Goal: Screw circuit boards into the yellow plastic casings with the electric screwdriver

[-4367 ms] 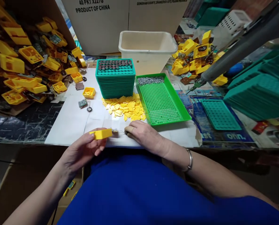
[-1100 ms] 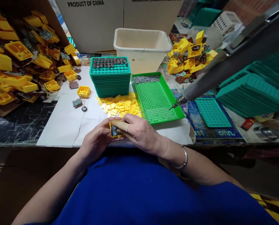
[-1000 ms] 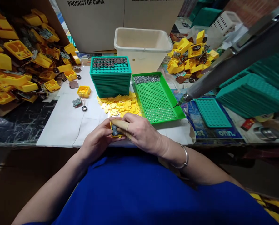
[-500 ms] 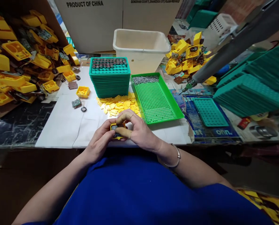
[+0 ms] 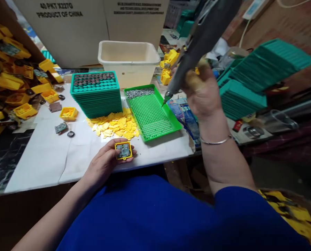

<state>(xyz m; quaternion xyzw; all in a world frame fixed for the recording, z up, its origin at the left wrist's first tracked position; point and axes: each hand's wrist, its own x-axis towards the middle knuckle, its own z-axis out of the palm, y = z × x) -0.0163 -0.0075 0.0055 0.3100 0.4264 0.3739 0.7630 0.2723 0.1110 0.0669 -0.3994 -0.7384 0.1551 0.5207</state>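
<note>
Near the table's front edge, my left hand (image 5: 105,157) holds a small square yellow plastic housing (image 5: 130,150) with its open side up. My thumb presses on the grey-green circuit board (image 5: 124,150) inside it. Raised at the right, my right hand (image 5: 203,96) is closed around a dark grey electric screwdriver (image 5: 188,57), with tan covers on its finger and thumb. Part of the fingers is hidden behind the tool. The screwdriver slants down to the left, its bit over a bright green perforated tray (image 5: 175,123). Small metal screws (image 5: 141,93) lie at the tray's far end.
Stacked teal trays (image 5: 96,99) bear dark round parts. Loose yellow plastic pieces (image 5: 115,125) lie before them. A white bin (image 5: 129,69) stands behind. Yellow housings (image 5: 14,76) are heaped at the left, and more teal trays (image 5: 246,99) stand at the right.
My right hand has left the yellow housing and risen rightward to the screwdriver, which has shifted left over the tray. My left hand keeps the housing. The whole view has turned right.
</note>
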